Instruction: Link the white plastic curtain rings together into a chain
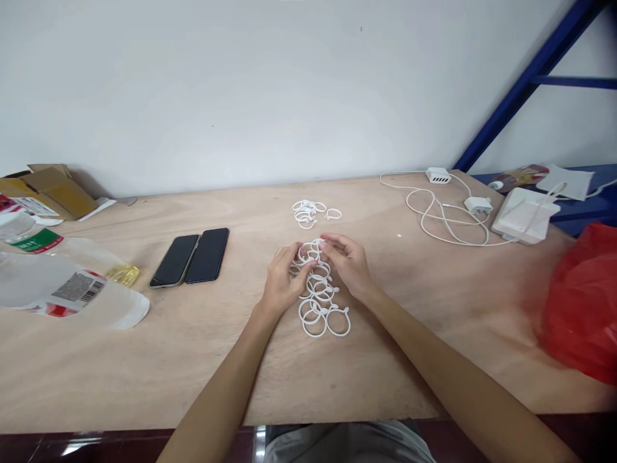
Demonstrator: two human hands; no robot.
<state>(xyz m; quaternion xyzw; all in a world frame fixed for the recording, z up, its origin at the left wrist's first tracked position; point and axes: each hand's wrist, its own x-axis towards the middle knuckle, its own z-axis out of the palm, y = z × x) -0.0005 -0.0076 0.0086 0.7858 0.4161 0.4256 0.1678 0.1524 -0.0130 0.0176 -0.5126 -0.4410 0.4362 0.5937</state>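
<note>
Left hand (283, 278) and right hand (350, 265), both in a pinch on one white ring (299, 254); two phones (207, 256) well apart

The person's bare left forearm (236, 376) slants up and inward from the bottom edge, ending in a bare left hand (282, 280) with its back partly uppermost, fingers bent and left thumb (304, 273) stretched inward across the front. The bare right forearm (436, 350) comes in from the lower right on a longer diagonal to a bare right hand (349, 260), whose index finger and thumb draw close in a pinch. The hands face each other, near but apart. Below, a lap in grey cloth (313, 444) shows.
</note>
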